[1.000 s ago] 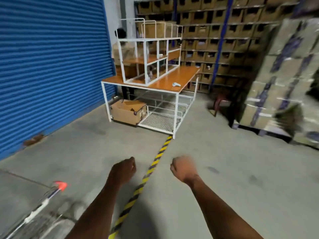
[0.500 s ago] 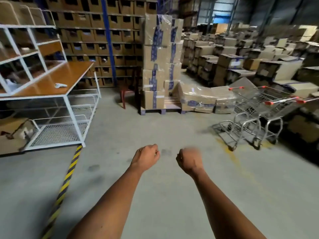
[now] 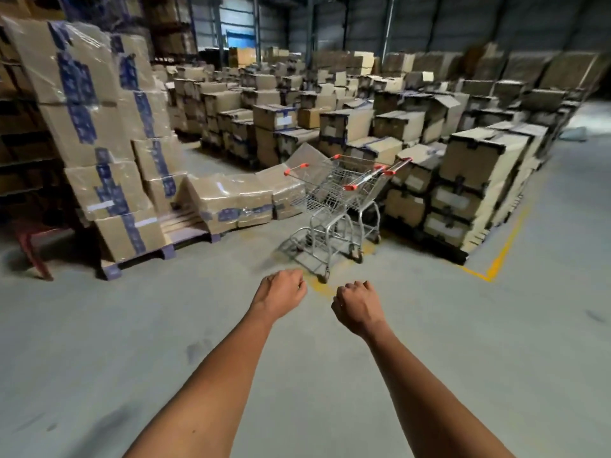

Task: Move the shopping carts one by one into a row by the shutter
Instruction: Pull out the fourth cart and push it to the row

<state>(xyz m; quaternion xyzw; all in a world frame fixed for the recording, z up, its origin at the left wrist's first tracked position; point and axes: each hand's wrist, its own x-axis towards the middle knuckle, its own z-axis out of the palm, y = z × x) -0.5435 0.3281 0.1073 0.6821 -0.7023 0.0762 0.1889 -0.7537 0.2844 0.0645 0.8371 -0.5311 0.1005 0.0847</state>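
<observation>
Facing nested shopping carts (image 3: 334,206), left hand (image 3: 281,294) and right hand (image 3: 358,307) clenched, empty.

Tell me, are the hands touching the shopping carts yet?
Apart. The head view shows bare floor between the carts and both empty fists, left hand and right hand.

carts (image 3: 334,206): silver wire, red handle ends | boxes (image 3: 99,104): tan, seemingly blue tape | floor line (image 3: 502,252): yellow

Wire-metal shopping carts (image 3: 337,200), glossy film-wrapped cardboard boxes (image 3: 96,127), matt concrete floor (image 3: 99,342).
</observation>
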